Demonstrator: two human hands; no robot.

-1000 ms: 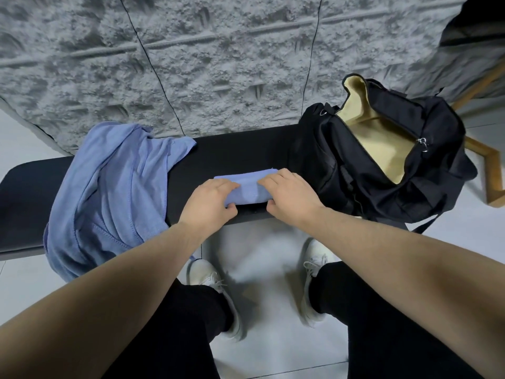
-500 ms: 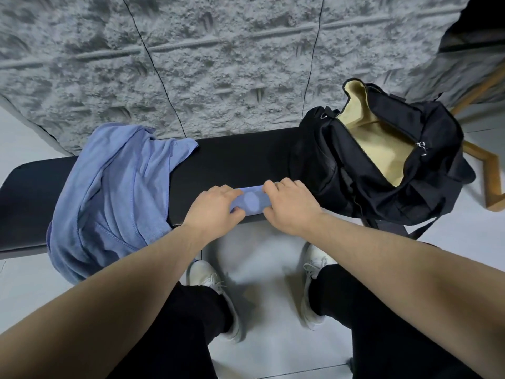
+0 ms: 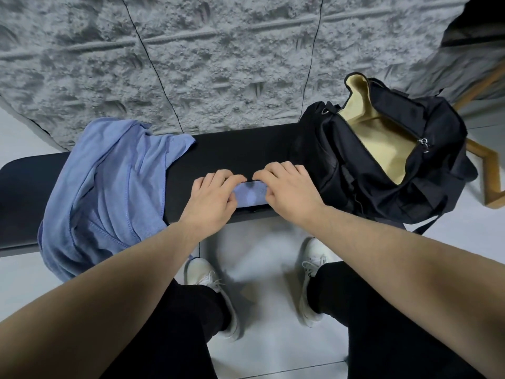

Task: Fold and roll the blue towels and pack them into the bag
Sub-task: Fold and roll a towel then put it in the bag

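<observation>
Since the frame a second before, the rolled towel (image 3: 250, 195) had shrunk from a broad fold reaching away over the bench to a tight roll at the near edge of the bench (image 3: 232, 149). Nearest: two white shoes (image 3: 210, 291) on the pale floor (image 3: 262, 250). Next: the roll, its long axis running left to right, ends pointing towards the loose towels and the bag. Left hand (image 3: 211, 199) and right hand (image 3: 289, 191) each curled over one end, grasping it. Left of them: a heap of blue towels (image 3: 109, 187), unfolded, hanging over the bench front. Right: black bag (image 3: 388, 170), unzipped, tan lining (image 3: 382, 140) showing; no contents visible. Farthest: rough grey wall (image 3: 218, 64).
</observation>
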